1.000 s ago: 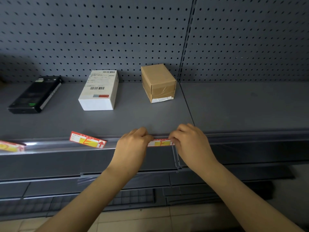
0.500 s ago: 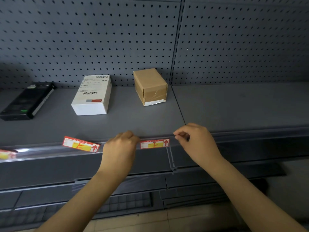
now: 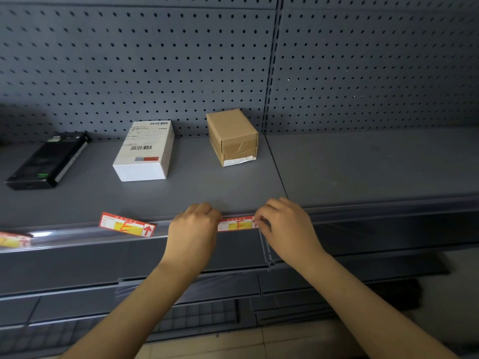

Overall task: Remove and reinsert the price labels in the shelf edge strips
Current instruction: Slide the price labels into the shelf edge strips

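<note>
A red and yellow price label marked F [image 3: 237, 224] sits in the clear shelf edge strip [image 3: 77, 235] at the middle of the shelf front. My left hand [image 3: 193, 234] has its curled fingers on the label's left end. My right hand [image 3: 283, 226] pinches the label's right end and covers its arrow. A second label marked E [image 3: 127, 225] lies tilted in the strip to the left. A third label [image 3: 13, 239] shows at the far left edge, blurred.
On the grey shelf [image 3: 363, 167] stand a black flat device [image 3: 48, 161], a white box with barcodes [image 3: 145, 151] and a brown cardboard box [image 3: 233, 136]. Perforated back panels rise behind. Lower shelves and a tiled floor lie below.
My right hand has come back onto the right end of the F label, which was free half a second ago. My left hand stays at the left end.
</note>
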`<state>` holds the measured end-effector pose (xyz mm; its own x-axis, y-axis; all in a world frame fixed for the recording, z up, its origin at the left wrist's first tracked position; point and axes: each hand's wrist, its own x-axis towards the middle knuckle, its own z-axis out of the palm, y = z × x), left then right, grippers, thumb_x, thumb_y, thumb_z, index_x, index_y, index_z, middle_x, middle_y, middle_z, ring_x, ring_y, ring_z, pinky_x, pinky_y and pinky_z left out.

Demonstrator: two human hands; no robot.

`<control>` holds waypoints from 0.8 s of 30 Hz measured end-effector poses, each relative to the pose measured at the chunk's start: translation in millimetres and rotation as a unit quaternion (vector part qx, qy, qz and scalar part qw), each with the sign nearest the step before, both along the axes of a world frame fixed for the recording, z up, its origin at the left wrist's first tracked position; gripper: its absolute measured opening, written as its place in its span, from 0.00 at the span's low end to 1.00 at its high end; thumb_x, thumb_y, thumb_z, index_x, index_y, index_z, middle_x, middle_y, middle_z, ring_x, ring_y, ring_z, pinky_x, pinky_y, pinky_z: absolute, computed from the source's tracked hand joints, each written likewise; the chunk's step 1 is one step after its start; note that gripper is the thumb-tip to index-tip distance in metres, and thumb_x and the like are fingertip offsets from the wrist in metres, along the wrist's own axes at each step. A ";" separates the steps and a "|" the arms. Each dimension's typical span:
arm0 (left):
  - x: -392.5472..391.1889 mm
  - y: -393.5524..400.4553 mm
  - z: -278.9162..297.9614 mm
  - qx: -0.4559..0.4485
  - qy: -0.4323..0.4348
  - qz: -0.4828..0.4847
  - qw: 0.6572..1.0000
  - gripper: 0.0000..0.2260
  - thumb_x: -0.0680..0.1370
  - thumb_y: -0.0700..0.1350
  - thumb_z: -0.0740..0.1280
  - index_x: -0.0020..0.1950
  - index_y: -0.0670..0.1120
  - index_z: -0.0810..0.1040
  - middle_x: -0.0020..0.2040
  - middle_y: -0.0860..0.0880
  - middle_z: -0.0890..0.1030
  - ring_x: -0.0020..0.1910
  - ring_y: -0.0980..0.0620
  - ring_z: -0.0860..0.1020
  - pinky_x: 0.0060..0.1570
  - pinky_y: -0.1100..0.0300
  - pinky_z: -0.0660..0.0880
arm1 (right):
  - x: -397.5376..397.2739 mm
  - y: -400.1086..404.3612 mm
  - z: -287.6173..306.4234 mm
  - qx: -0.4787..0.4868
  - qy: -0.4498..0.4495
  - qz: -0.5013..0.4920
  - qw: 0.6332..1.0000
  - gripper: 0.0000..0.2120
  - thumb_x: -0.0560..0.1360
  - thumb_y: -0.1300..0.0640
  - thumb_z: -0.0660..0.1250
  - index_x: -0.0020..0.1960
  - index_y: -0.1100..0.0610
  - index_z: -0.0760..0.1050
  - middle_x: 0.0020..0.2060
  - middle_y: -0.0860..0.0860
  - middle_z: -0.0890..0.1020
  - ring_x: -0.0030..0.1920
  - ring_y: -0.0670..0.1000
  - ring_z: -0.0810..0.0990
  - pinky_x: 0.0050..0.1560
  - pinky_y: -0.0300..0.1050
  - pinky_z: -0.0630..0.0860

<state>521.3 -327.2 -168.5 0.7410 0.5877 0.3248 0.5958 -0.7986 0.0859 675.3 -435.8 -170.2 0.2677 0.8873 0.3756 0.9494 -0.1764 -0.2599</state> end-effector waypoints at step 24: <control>-149.5 84.6 36.8 -0.051 -0.036 0.076 0.995 0.10 0.71 0.42 0.74 0.51 0.48 0.83 0.49 0.47 0.81 0.46 0.43 0.79 0.42 0.53 0.77 | -139.5 84.2 3.1 0.024 0.077 0.067 0.995 0.07 0.73 0.58 0.71 0.50 0.55 0.81 0.46 0.50 0.83 0.47 0.52 0.80 0.43 0.44 0.76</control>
<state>371.8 -242.6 -131.7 0.6187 0.7234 0.3065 0.6977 -0.6852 0.2090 535.8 -351.6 -167.1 0.2062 0.9005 0.3828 0.9121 -0.0352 -0.4085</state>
